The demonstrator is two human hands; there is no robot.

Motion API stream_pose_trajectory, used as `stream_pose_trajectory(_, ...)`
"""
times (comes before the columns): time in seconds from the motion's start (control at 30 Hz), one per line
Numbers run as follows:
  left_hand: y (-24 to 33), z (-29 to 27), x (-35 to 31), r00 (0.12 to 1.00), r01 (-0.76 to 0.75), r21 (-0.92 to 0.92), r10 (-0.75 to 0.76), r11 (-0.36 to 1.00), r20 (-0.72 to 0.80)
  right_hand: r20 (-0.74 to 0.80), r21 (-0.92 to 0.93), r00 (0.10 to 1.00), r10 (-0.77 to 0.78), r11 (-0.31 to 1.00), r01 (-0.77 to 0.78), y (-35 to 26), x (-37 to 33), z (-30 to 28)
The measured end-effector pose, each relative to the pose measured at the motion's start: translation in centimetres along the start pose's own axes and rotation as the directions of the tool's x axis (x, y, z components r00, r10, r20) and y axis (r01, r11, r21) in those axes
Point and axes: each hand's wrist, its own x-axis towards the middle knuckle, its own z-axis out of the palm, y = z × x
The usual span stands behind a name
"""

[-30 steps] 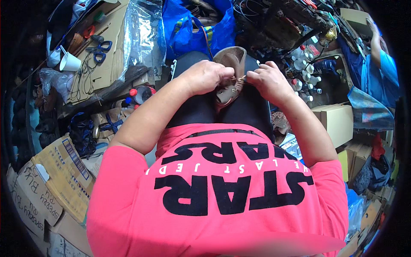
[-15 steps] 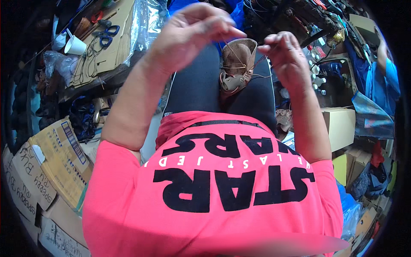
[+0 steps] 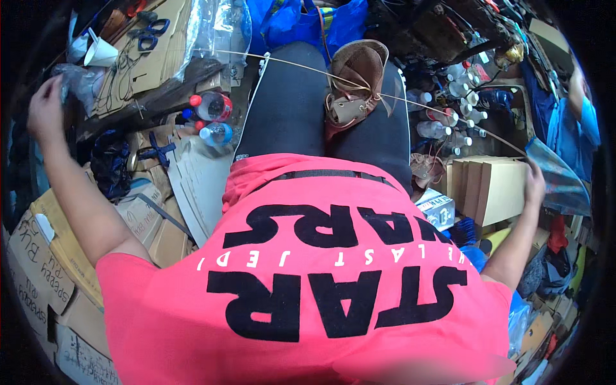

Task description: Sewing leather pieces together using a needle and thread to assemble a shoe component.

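A brown leather shoe point(image 3: 350, 96) sits between my thighs near the knees, its opening facing up. From its upper, a pale thread point(image 3: 282, 61) stretches out taut to both sides. My left hand point(image 3: 46, 109) is far out at the left with its fingers closed; the thread runs toward it but fades from sight over the cardboard. Out at the right, my right hand point(image 3: 534, 183) is closed at the other end of the thread, beside a stack of cardboard pieces point(image 3: 504, 192). Both arms are spread wide.
Blue-handled scissors point(image 3: 151, 33) and a white cup point(image 3: 101, 51) lie on the board at the upper left. Plastic bottles point(image 3: 215, 106) stand left of my legs, with several more point(image 3: 449, 115) on the right. Another person's arm point(image 3: 577, 90) shows at the far right.
My hands have swung from close above the shoe out to either side. The thread, loose before, is now drawn straight. The shoe stays between my legs.
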Motion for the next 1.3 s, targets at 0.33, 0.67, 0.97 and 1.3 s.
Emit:
stream_pose_trajectory(0.33, 28.8, 6.0, -17.9, 0.650, -0.396, -0.816, 0.756, 0.421, 0.074, 0.375, 0.647, 0.803, -0.464, 0.751, 0.131, -26.5, -10.9, 11.2)
stream_pose_trajectory(0.67, 36.4, 8.8, -20.3, 0.422, -0.290, -0.915, 0.896, 0.278, 0.139, 0.459, 0.803, 0.699, -0.548, 0.593, -0.062, -30.8, -12.4, 15.1)
stream_pose_trajectory(0.97, 24.7, 12.2, -14.8, 0.599, 0.108, -0.908, 0.703, 0.404, 0.384, 0.402, 0.815, 0.861, -0.312, 0.551, -0.182, -22.9, -8.7, 14.2)
stream_pose_trajectory(1.3, 34.1, 7.1, -17.1, 0.661, -0.471, -0.809, 0.748, 0.350, -0.061, 0.234, 0.692, 0.847, -0.478, 0.694, 0.201, -23.3, -7.3, 13.6)
